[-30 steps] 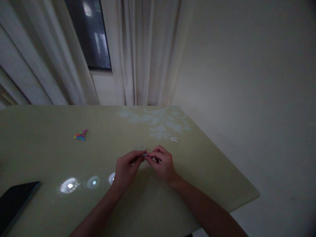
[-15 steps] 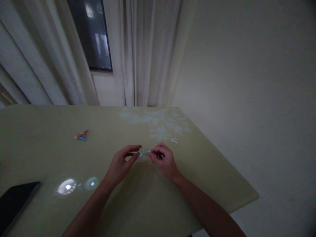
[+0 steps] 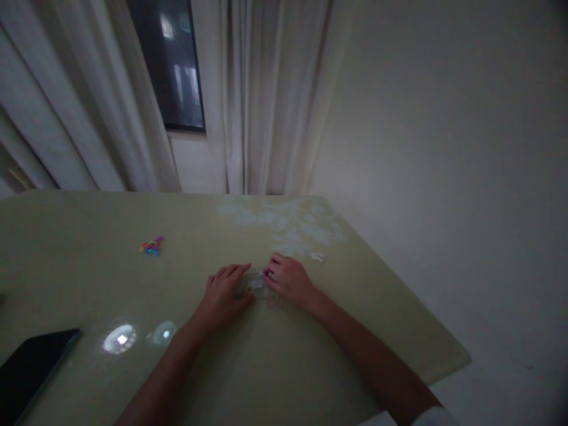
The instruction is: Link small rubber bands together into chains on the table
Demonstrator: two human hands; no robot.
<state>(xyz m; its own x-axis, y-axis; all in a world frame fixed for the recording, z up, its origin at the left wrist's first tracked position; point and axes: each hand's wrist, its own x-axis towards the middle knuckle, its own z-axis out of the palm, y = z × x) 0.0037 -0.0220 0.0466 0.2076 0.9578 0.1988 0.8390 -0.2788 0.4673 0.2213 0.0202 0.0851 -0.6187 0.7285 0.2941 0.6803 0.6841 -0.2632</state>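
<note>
Head view, frame centre: left hand (image 3: 224, 293) flat, fingers spread; right hand (image 3: 287, 279) pinching tiny clear packet (image 3: 256, 285) on surface (image 3: 310, 367); probably light, flimsy, best gripped by edges.

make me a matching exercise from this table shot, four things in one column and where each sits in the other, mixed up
Things:
1. dark tablet
2. colourful small pieces
3. small white piece
4. left hand

Places:
A. on the table, just beyond the right hand, near the pale leaf pattern
B. at the near left corner of the picture
C. resting on the table beside small clear bits
D. alone on the table, far left of the hands

Pairs: 1-B, 2-D, 3-A, 4-C
</note>
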